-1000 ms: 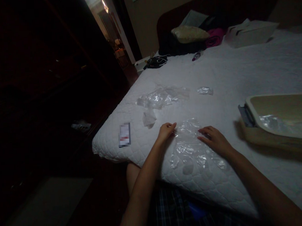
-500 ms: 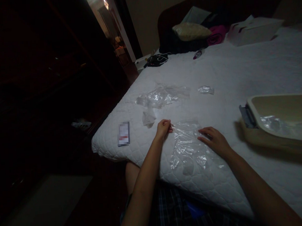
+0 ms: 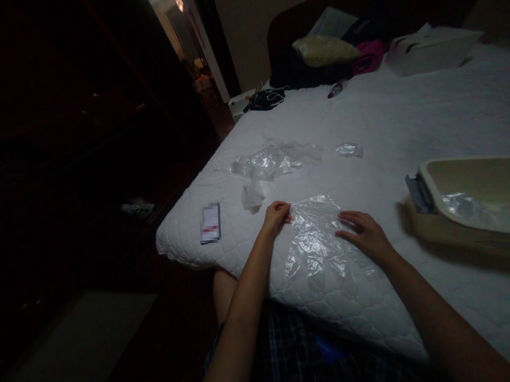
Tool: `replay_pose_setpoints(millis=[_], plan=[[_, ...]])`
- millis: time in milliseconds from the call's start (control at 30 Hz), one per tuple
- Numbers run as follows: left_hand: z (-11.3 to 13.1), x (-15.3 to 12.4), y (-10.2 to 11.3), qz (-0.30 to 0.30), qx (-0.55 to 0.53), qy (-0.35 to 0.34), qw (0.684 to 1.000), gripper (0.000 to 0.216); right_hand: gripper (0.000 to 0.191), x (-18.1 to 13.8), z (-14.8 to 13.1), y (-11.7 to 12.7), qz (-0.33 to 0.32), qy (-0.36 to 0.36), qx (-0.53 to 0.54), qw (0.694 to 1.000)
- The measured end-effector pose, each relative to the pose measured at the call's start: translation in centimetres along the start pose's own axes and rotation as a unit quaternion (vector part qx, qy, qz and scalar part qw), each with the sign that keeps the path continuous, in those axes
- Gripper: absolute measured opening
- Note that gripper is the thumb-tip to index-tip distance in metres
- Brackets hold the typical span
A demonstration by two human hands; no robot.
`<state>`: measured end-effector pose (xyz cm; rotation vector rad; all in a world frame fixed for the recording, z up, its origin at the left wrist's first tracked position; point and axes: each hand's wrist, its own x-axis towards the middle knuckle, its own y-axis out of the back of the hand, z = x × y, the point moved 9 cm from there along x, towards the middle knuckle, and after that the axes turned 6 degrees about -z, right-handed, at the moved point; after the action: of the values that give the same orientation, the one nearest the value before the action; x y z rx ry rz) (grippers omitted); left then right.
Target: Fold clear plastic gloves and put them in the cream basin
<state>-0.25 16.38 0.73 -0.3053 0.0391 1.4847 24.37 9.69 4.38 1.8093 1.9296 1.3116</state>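
On quilted bed [image 3: 404, 117], clear plastic [image 3: 312, 239], dark headboard [image 3: 285, 27]

A clear, thin plastic bag [image 3: 314, 239] lies spread out just right of centre, in the lower half of the frame. It is wrinkled, with bright glints concentrated along its middle and lower left. The top is narrower, its upper left corner pulled to a point; the lower part widens into uneven, crumpled folds, faint toward the lower right. Its opening cannot be made out.
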Motion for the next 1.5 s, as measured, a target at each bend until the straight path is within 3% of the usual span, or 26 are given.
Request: replay_pose_setpoints(millis=[200,300,400,467,633,733,833,933,1033,1133,1233,1500], plan=[[0.9,-0.8,-0.1,0.001,-0.012,-0.020,1.000,0.040,0.049,-0.1,-0.1,0.4,0.018,0.001,0.008,1.000],[1.5,-2.0,1.3,0.064,0.010,-0.057,0.996,0.035,0.045,-0.2,-0.3,0.6,0.018,-0.010,0.016,1.000],[2.5,-4.7,2.8,0.108,0.107,-0.144,0.978,0.018,0.039,-0.4,-0.2,1.0,0.035,-0.040,0.043,0.998],[3.2,-6.8,2.5,0.080,0.193,-0.224,0.952,0.008,0.035,-0.5,0.0,1.5,0.065,-0.062,0.053,0.995],[2.1,-9.9,0.6,-0.052,0.282,-0.302,0.909,0.022,0.025,-0.4,-1.8,2.9,0.108,-0.025,-0.033,0.993],[1.7,-10.0,-0.2,-0.070,0.330,-0.305,0.891,0.029,0.024,-0.2,-5.3,2.3,0.054,0.021,-0.046,0.997],[1.8,-9.8,-0.5,-0.074,0.359,-0.302,0.880,0.031,0.022,-0.4,-10.7,-0.8,-0.083,0.089,-0.028,0.992],[2.0,-10.0,-0.6,-0.073,0.364,-0.312,0.875,0.031,0.021,-1.9,-16.3,-5.2,-0.216,0.195,-0.079,0.954],[2.0,-10.0,-0.5,-0.073,0.366,-0.308,0.875,0.031,0.011,-3.0,-19.0,-8.6,-0.261,0.253,-0.184,0.913],[1.8,-9.9,-0.5,-0.072,0.365,-0.303,0.877,0.032,0.013,-3.5,-19.6,-10.1,-0.263,0.274,-0.238,0.894],[1.9,-9.9,-0.5,-0.073,0.365,-0.311,0.875,0.031,0.015,-3.6,-19.3,-10.3,-0.263,0.268,-0.232,0.898],[1.7,-9.9,-0.7,-0.084,0.393,-0.290,0.869,0.028,0.030,-1.1,-15.7,-7.4,-0.209,0.094,-0.012,0.973]])
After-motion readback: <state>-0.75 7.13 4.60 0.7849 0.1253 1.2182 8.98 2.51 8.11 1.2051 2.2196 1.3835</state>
